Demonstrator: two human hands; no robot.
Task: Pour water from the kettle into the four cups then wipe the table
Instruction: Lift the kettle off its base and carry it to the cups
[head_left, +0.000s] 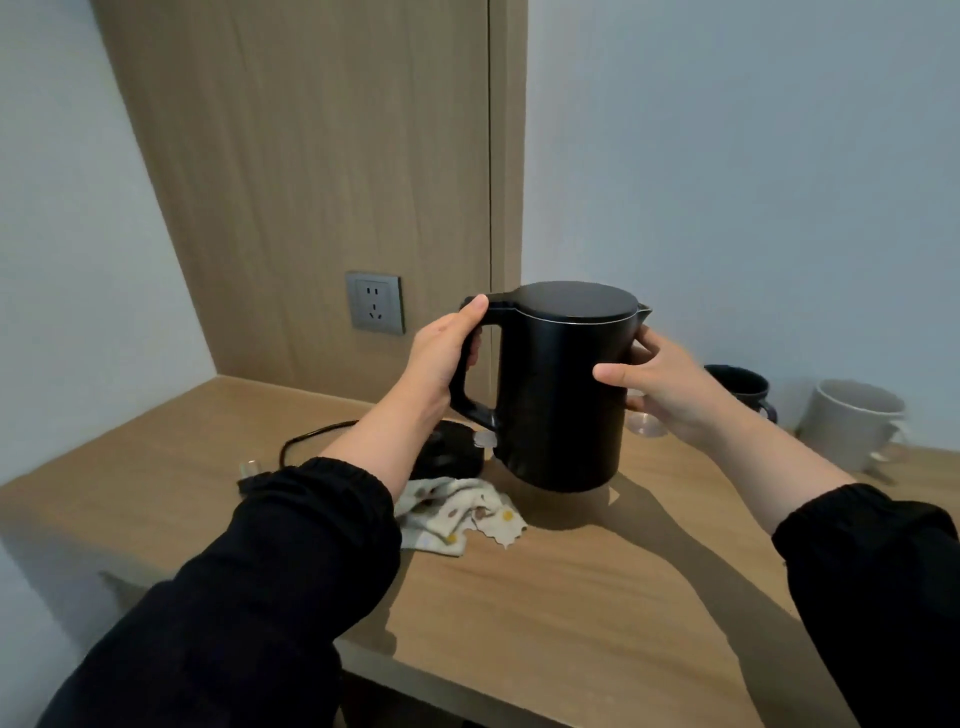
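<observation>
Kettle: black kettle (561, 395), lid closed, upright at mid tabletop (597, 597), off its base (447, 454), which sits just left of it; I cannot tell whether its bottom touches the wood.
Left grip: left hand (441, 358) wrapped round the handle, thumb on top.
Right grip: right hand (660, 384) clasps the body below the spout.
Cups: black mug (740, 387) and white mug (852, 421) far right; clear glass (647, 426) partly hidden behind the right hand.
Cloth: patterned cloth (457, 514) crumpled near-left of the kettle.

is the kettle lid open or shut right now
Shut: the lid lies flat and flush on the kettle, no gap showing. The left hand grips its handle, and the right hand holds its body.
</observation>
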